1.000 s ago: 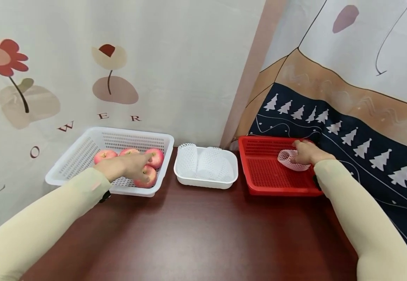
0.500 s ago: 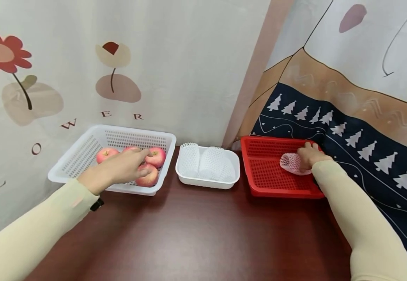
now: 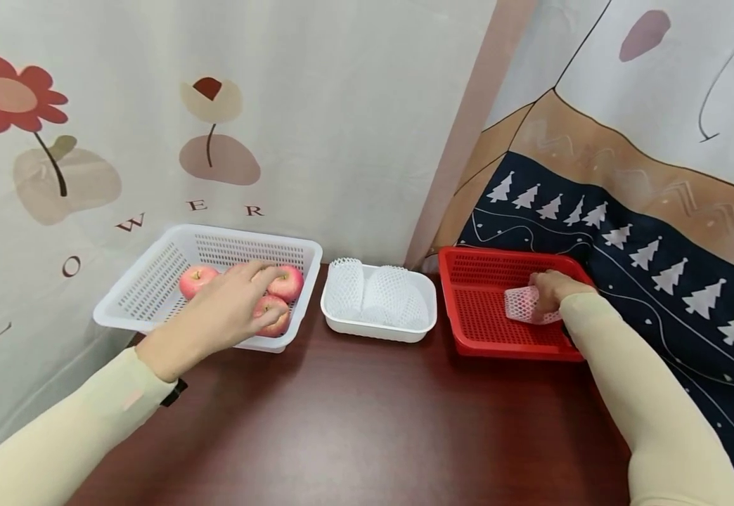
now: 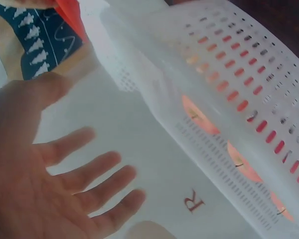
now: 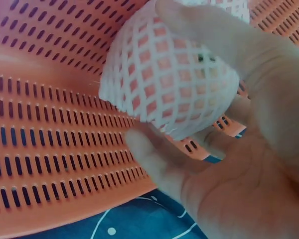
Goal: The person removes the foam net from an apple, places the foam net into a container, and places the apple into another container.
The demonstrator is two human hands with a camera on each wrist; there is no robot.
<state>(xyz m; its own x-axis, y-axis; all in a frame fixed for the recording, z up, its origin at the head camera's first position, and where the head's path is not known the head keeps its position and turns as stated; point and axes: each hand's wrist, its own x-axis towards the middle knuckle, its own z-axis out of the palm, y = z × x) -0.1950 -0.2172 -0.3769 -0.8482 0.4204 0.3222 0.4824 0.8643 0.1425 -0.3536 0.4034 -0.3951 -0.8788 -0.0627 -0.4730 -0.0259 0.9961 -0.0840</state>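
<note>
My left hand [image 3: 230,306] hovers over the near side of the white slotted basket [image 3: 247,239], beside the red apples. Its spread fingers hold nothing in the left wrist view. One apple [image 3: 197,280] lies left of the hand; another apple [image 3: 287,282] and a nearer apple [image 3: 273,316] sit by its fingertips. My right hand [image 3: 553,292] is down inside the red slotted basket [image 3: 474,309]. With thumb and curved fingers it grips an apple in a white foam net [image 5: 169,74]; reddish skin shows through the mesh.
Between the baskets stands a small white tray [image 3: 373,334] with white foam nets [image 3: 344,288] in it. All three containers rest on a dark red-brown table [image 3: 361,414]. A printed curtain [image 3: 354,140] hangs close behind, and a dark-blue printed cloth [image 3: 658,281] borders the right side.
My left hand has drawn back slightly toward me and spread above the apples. In the red basket, my right hand has shifted slightly and the foam net has turned. The view has shifted a little.
</note>
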